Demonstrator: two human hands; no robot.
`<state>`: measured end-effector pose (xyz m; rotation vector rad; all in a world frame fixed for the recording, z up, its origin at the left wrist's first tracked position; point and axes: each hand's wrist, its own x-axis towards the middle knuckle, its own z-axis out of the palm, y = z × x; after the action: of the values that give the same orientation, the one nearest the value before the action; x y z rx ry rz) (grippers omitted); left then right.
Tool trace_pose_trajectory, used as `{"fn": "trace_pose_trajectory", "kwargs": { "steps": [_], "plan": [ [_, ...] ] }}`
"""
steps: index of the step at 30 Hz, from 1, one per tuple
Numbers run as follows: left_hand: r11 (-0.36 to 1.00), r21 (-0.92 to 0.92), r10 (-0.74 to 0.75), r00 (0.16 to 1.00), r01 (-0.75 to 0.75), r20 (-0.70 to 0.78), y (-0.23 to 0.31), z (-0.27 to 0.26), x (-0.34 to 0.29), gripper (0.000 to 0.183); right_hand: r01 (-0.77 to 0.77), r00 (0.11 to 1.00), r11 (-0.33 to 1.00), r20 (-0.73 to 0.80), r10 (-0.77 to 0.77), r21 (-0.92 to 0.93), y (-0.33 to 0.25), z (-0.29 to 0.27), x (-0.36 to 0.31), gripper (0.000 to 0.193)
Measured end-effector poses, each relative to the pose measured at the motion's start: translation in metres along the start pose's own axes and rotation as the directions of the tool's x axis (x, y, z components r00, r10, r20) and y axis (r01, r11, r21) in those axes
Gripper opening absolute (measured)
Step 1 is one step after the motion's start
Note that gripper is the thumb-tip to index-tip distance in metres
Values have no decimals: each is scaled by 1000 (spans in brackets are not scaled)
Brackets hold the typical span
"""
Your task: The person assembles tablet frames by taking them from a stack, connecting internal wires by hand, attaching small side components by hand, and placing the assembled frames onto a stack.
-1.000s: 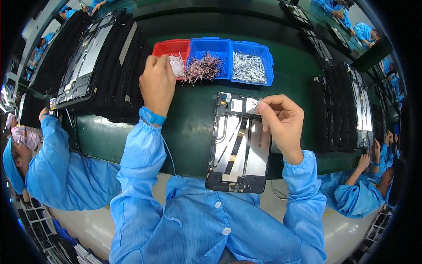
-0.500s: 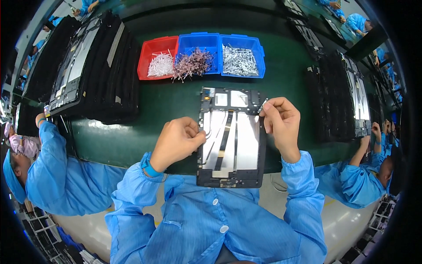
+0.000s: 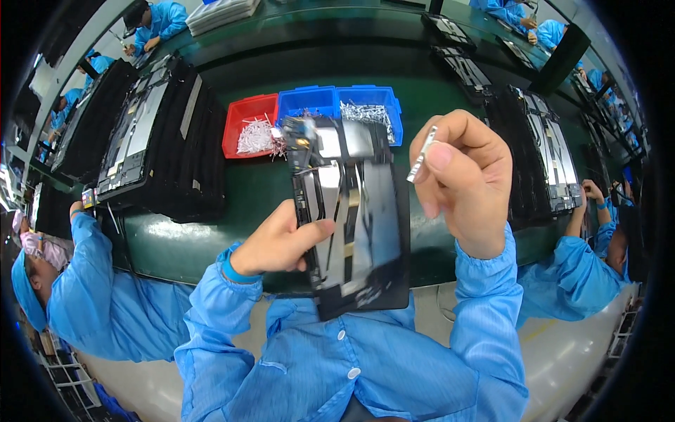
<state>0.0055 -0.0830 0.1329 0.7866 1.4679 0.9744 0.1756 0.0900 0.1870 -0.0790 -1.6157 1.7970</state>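
My left hand (image 3: 278, 243) grips the left edge of an opened tablet (image 3: 325, 261), thumb over its exposed inside and fingers behind. The tablet is tilted and raised, its upper part blurred, with dark frame, silver plates and ribbon cables showing. To its right, my right hand (image 3: 471, 183) pinches a small narrow silver-and-white strip (image 3: 423, 155) between thumb and forefinger, apart from the tablet.
Beyond the tablet stand a red bin (image 3: 232, 130) of white pieces and two blue bins (image 3: 306, 100) (image 3: 398, 119) of small parts. Stacked tablets rise at left (image 3: 133, 141) and right (image 3: 552, 151). Co-workers in blue sit on both sides.
My left hand has taken a fuller hold on the tablet and tilted it up. My right hand has lifted the strip away from the tablet's upper right edge, toward the camera.
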Motion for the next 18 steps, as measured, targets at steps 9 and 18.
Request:
{"fn": "trace_pose_trajectory", "kwargs": {
  "steps": [9, 18],
  "plan": [
    [152, 941, 925, 379, -302, -28, -13, 28, 50, 74, 55, 990, 973, 115, -83, 225, 5, 18, -8, 10],
    [33, 956, 960, 277, -291, 51, -13, 29, 56, 69, 55, 983, 993, 170, -73, 104, 6, 19, -5, 7]
  ]
}}
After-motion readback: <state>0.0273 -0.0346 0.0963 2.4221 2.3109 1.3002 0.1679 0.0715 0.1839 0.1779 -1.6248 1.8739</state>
